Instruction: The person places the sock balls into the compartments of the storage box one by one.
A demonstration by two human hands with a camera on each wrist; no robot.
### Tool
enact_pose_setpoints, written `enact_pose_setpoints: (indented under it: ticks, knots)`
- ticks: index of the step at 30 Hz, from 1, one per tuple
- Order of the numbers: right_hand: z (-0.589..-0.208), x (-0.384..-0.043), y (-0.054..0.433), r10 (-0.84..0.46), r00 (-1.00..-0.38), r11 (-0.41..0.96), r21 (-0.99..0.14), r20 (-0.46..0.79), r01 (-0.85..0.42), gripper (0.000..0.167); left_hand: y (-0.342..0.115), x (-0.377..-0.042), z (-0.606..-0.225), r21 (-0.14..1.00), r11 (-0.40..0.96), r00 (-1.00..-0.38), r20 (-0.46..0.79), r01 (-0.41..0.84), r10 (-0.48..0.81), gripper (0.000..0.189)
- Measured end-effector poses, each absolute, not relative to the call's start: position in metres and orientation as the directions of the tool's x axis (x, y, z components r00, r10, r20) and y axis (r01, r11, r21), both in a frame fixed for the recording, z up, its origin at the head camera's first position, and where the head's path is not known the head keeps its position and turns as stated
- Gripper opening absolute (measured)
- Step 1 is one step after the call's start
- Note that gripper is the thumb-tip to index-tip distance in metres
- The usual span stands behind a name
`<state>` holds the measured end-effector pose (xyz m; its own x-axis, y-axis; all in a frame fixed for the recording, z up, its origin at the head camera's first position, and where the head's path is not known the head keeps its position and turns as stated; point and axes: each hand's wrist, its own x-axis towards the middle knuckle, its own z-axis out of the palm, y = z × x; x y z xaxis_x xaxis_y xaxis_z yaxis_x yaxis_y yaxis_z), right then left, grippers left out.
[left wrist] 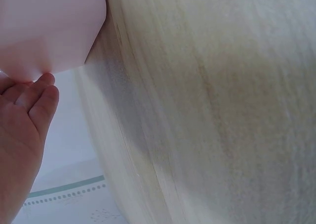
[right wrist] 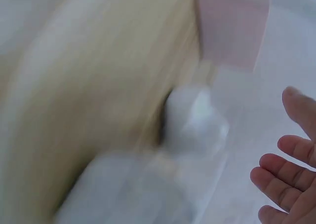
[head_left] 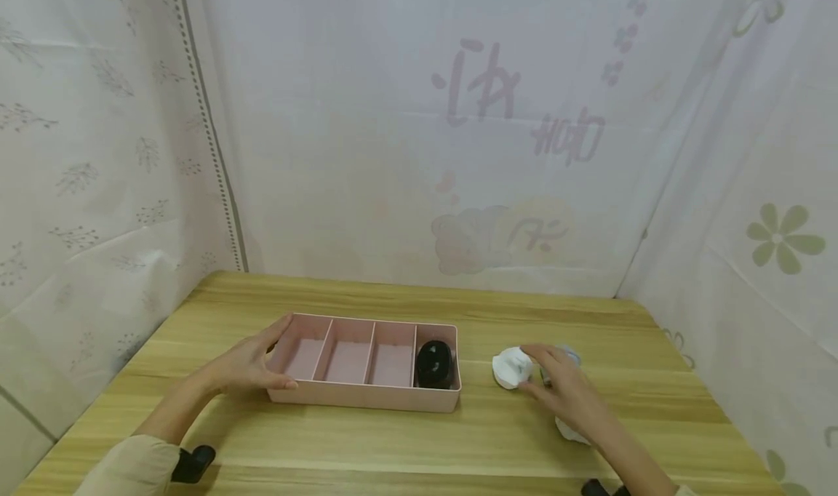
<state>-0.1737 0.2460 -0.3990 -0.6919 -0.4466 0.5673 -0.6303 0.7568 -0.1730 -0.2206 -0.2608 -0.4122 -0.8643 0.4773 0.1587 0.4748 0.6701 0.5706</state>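
Observation:
A long pink box with a row of compartments sits on the table. My left hand holds its left end, thumb along the front wall and fingers at the far left corner; in the left wrist view the fingertips press against the pink wall. In the rightmost compartment lies a glossy black rounded object. To the right of the box, my right hand hovers with thumb and forefinger parted at the edge of a white lumpy round object. The right wrist view shows the fingers loosely bent around nothing.
Behind the right hand a bluish-grey item peeks out, partly hidden. A second white object shows below that hand. The wood-grain table is bordered by patterned white cloth at the back and sides.

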Motion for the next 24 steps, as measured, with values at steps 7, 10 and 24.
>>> enact_pose_setpoints:
  ticks: [7,10,24]
  knots:
    - [-0.408,-0.145,0.302,-0.298,-0.855,0.847,-0.296,0.424,-0.442,0.068,-0.262,-0.221,-0.412,0.559,0.682,-0.869,0.165,0.472,0.467,0.113]
    - [-0.414,-0.138,0.316,-0.249,-0.910,0.891,-0.290,0.331,-0.349,0.076,-0.262,-0.222,-0.412,0.553,0.686,-0.869,0.167,0.473,0.465,0.113]
    - [-0.434,-0.128,0.323,-0.203,-0.949,0.918,-0.290,0.241,-0.270,0.067,-0.260,-0.220,-0.412,0.567,0.672,-0.864,0.159,0.476,0.478,0.112]
